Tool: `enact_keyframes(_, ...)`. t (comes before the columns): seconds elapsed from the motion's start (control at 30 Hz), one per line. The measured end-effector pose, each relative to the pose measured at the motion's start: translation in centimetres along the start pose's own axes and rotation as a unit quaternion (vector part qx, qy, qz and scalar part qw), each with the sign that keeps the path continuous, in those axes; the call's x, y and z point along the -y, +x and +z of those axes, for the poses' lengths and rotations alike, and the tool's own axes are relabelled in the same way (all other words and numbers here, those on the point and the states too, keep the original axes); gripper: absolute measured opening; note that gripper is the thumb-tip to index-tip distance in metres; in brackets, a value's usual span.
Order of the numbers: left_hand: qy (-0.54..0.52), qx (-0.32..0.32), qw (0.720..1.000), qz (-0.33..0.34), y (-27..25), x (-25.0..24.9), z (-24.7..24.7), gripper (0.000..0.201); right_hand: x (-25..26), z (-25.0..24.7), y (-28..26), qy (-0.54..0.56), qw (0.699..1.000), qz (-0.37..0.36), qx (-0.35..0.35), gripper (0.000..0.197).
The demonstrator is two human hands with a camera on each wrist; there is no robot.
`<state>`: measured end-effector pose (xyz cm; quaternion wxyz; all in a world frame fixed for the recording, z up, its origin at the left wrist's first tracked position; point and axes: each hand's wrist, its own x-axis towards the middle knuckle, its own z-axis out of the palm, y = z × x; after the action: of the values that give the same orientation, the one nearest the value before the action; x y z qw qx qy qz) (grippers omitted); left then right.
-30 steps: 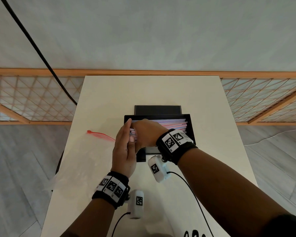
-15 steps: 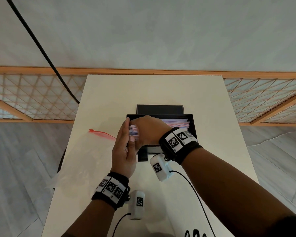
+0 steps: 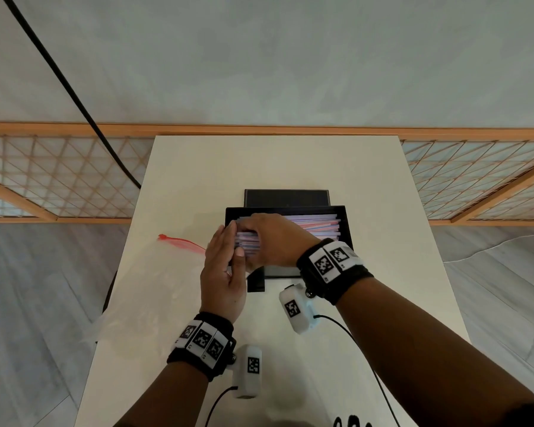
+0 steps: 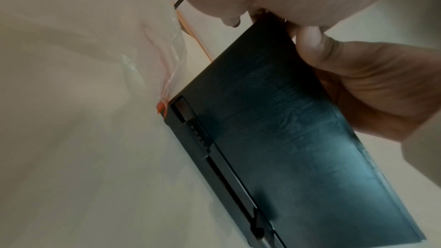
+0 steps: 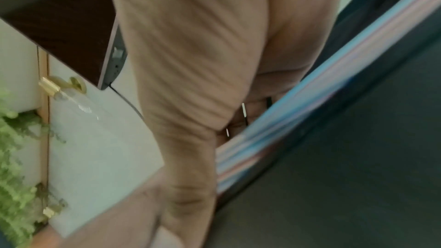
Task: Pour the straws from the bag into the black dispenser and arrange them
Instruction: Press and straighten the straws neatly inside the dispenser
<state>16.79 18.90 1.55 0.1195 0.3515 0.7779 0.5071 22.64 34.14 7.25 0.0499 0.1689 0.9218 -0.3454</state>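
I see the straws (image 3: 316,225), pink, blue and lilac, lying lengthwise in the open black dispenser (image 3: 346,229) that stands mid-table (image 3: 290,161), its lid (image 3: 286,198) tipped back behind it. My right hand (image 3: 275,240) reaches across and curls over the bundle's left end, fingers wrapped around the straws there. My left hand (image 3: 224,272) stands flat, fingers straight, pressed against those straw ends at the dispenser's left wall. The clear bag (image 3: 154,291) with its red zip strip lies slack on the table just left of the dispenser, and I cannot tell if any straws are in it. My right hand hides the left half of the straws. The right wrist view is blurred, showing only striped straw lengths (image 5: 310,112) against dark walls.
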Motion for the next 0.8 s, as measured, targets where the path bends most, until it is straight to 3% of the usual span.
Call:
enact_keyframes(0.13, 0.043, 0.006, 0.999, 0.003, 0.3, -0.4, -0.5, 0.051, -0.9, -1.7, -2.8, 0.054, 0.998, 0.007, -0.039, 0.073)
enact_keyframes(0.27, 0.141, 0.041, 0.985, 0.096, 2.2, -2.0, -2.1, 0.045, -2.7, -4.7, -6.4, -0.016, 0.993, 0.075, -0.089, 0.054)
enact_keyframes(0.33, 0.193, 0.145, 0.962, 0.130, 3.8, -3.4, -2.8, 0.043, -3.6, -5.6, -7.3, -0.087, 0.987, 0.117, -0.064, 0.057)
enact_keyframes(0.4, 0.250, 0.273, 0.918, 0.142, 5.2, -4.6, -3.0, 0.050, -4.1, -5.8, -7.6, -0.145, 0.979, 0.144, -0.012, 0.066)
enact_keyframes(0.47, 0.298, 0.350, 0.879, 0.128, 6.5, -5.4, -2.8, 0.058, -4.4, -5.3, -7.6, -0.174, 0.973, 0.153, 0.012, 0.070)
enact_keyframes(0.63, 0.390, 0.410, 0.820, 0.090, 8.8, -6.1, -1.5, 0.072, -4.8, -4.2, -6.6, -0.251, 0.954, 0.162, 0.004, 0.075)
enact_keyframes(0.8, 0.447, 0.415, 0.787, 0.093, 9.2, -6.3, -0.2, 0.064, -4.7, -3.0, -5.4, -0.300, 0.938, 0.171, 0.005, 0.064)
